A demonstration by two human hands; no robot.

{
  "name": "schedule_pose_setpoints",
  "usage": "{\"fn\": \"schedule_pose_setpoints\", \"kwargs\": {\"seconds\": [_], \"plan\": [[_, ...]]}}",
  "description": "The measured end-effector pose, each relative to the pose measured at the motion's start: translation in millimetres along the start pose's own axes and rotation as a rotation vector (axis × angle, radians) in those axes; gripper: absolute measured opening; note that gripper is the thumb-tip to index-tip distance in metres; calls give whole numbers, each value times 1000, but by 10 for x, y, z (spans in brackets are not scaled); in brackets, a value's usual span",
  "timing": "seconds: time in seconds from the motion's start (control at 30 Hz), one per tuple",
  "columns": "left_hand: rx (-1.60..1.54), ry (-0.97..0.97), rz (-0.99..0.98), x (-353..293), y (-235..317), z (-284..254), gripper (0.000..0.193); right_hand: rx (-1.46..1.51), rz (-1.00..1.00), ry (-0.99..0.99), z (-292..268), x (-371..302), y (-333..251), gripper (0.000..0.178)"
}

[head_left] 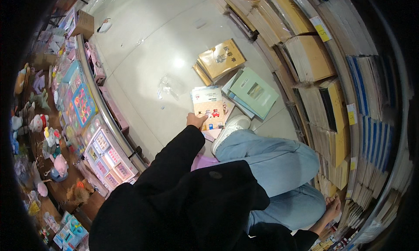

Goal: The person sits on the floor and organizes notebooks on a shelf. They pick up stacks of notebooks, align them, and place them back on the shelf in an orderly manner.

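Black cloth covers the near view, the jacket (209,203) sitting above pale blue jeans (270,161). At the lower right, the right hand (334,207) is beside the knee and close to the packed shelf; its fingers look curled, but I cannot tell whether they hold anything.

Further out, the left hand (195,120) grasps a cartoon-covered notebook (210,108) by its left edge, thumb across the cover and the other fingers mostly hidden. The notebook is just beyond the white shoe (233,128), over a pink cartoon sheet or booklet (227,108). It looks thin and light, probably flexible and rather smooth; the long side or a corner should give good hold, with little squeezing lest the cover crease. The cover is whitish above and peach below, with small red and dark figures and a blue patch near the bottom.

Beyond it on the pale tiled floor (144,70) are fanned green notebooks (262,94), then a kraft-yellow stack of notebooks (223,59). Farthest, upper left, is a cardboard box (84,25).
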State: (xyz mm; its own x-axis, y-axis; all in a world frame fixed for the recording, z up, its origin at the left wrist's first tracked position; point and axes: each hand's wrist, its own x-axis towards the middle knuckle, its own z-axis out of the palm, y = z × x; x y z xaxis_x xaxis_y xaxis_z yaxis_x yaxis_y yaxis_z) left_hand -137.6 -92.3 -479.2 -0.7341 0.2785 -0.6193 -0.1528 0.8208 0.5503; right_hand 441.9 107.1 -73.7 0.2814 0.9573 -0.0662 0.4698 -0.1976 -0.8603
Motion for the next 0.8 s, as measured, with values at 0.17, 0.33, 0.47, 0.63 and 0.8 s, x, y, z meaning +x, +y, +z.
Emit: {"fn": "schedule_pose_setpoints", "kwargs": {"seconds": [0.17, 0.33, 0.47, 0.63, 0.8], "plan": [[-725, -354, -177, 8, 4, -99, 40, 26, 5, -3, 34, 0, 42, 30], [-716, -484, -185, -59, 133, -120, 40, -26, 30, 71, 99, -6, 49, 30], [-320, -350, 156, -304, 289, -374, 40, -18, 23, 53, 179, 1, 13, 30], [338, 74, 502, -921, 269, -1019, 44, -41, 9, 25, 271, -27, -19, 30], [556, 80, 617, -924, 202, -917, 34, -54, 82, 55, 317, 51, -2, 31]]}}
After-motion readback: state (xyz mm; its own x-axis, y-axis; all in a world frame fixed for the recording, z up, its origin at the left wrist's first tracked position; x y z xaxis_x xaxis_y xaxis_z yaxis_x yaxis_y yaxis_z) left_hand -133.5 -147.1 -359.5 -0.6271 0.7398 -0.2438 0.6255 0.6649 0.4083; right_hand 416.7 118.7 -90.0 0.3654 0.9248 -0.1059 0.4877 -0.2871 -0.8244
